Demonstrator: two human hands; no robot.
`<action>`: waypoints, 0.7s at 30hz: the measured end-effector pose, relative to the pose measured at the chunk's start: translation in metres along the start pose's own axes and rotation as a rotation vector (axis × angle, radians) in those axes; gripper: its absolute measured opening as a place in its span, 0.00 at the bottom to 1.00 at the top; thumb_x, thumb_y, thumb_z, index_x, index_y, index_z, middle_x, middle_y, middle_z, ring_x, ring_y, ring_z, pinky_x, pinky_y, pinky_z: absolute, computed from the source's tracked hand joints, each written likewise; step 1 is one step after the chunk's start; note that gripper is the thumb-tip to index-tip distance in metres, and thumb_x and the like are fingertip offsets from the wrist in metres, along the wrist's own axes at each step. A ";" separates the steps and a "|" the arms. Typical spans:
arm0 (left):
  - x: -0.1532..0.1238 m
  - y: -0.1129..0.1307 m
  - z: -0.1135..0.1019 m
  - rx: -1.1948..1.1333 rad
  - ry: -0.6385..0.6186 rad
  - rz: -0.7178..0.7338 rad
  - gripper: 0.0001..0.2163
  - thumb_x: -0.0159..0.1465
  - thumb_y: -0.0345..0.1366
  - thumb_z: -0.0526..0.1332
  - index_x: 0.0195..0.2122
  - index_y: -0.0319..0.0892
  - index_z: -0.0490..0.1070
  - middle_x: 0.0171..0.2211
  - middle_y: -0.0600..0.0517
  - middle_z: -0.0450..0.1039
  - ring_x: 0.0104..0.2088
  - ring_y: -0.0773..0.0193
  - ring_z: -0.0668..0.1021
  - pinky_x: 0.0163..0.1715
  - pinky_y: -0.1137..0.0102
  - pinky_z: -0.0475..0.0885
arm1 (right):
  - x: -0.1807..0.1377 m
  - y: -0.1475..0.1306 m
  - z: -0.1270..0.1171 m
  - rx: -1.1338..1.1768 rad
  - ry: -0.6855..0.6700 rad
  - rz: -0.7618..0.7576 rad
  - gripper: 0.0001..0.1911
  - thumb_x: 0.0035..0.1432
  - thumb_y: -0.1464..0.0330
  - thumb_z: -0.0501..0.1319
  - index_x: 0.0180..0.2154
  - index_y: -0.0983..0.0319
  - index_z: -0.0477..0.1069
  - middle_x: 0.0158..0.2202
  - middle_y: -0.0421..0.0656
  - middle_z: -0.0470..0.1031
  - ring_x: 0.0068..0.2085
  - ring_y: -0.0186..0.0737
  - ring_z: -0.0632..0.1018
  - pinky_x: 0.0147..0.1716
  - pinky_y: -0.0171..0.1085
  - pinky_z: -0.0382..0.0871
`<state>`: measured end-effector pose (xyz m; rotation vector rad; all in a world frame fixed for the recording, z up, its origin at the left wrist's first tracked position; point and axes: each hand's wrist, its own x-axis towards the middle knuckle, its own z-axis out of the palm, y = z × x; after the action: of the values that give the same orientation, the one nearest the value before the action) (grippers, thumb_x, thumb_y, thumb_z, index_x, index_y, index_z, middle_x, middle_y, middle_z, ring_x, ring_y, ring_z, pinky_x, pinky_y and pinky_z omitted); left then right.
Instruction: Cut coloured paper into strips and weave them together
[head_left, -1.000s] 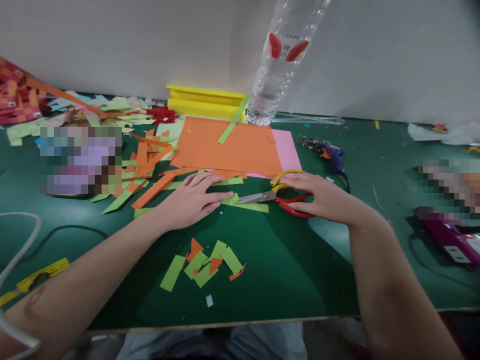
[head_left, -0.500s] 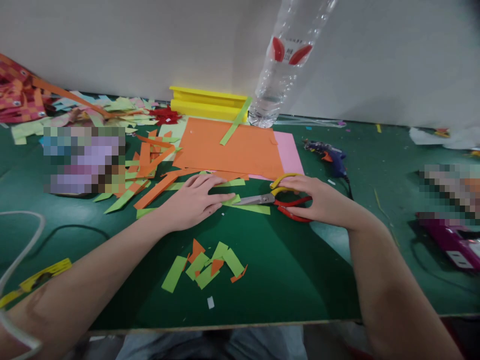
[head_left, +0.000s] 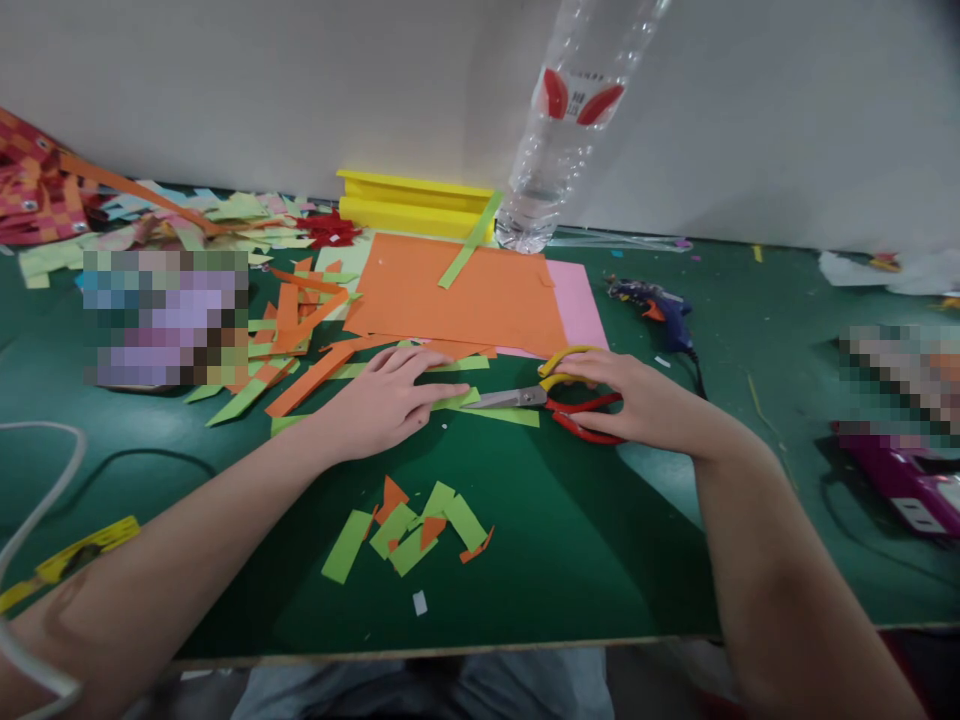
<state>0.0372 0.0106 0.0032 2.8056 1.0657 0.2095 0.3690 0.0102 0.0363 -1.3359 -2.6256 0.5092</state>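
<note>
My left hand [head_left: 386, 405] lies low over the table with its fingers stretched out to the right, resting on light green paper strips [head_left: 514, 416]. Its index fingertip touches a short green piece beside the scissor tips; the thumb is mostly tucked from view. In my right hand [head_left: 649, 405] is a pair of scissors [head_left: 531, 397] with yellow and red handles, my fingers through the loops. The blades look closed and point left, over the green strip. Nearer to me lie green paper scraps [head_left: 347, 546] and small orange ones [head_left: 391, 498].
Behind my hands are orange sheets [head_left: 457, 295] over a pink sheet [head_left: 581, 305]. A plastic bottle [head_left: 536, 190] and a yellow folded piece [head_left: 412, 210] stand by the wall. Paper strips [head_left: 289, 310] lie left, a blue glue gun [head_left: 660, 310] right, and a purple tool [head_left: 892, 475] far right.
My left thumb has drawn in under the hand. The scissors and my right hand have barely moved; the whole view has shifted very slightly.
</note>
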 end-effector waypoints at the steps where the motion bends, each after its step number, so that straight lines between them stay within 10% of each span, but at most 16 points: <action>1: 0.000 0.000 0.000 -0.006 0.001 -0.003 0.22 0.69 0.30 0.47 0.60 0.56 0.65 0.61 0.50 0.60 0.62 0.52 0.61 0.60 0.51 0.59 | -0.001 0.001 0.000 0.001 -0.004 0.003 0.23 0.55 0.60 0.63 0.54 0.53 0.70 0.57 0.45 0.72 0.59 0.53 0.71 0.58 0.56 0.65; 21: -0.003 0.006 0.004 -0.009 0.039 -0.039 0.21 0.71 0.30 0.46 0.62 0.55 0.62 0.62 0.49 0.60 0.63 0.52 0.60 0.61 0.48 0.57 | 0.003 -0.008 -0.002 0.009 0.037 -0.010 0.20 0.55 0.62 0.63 0.50 0.55 0.69 0.55 0.46 0.73 0.56 0.52 0.73 0.55 0.52 0.68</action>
<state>0.0401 0.0038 0.0001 2.7807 1.1233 0.2648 0.3617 0.0087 0.0411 -1.3160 -2.5961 0.4902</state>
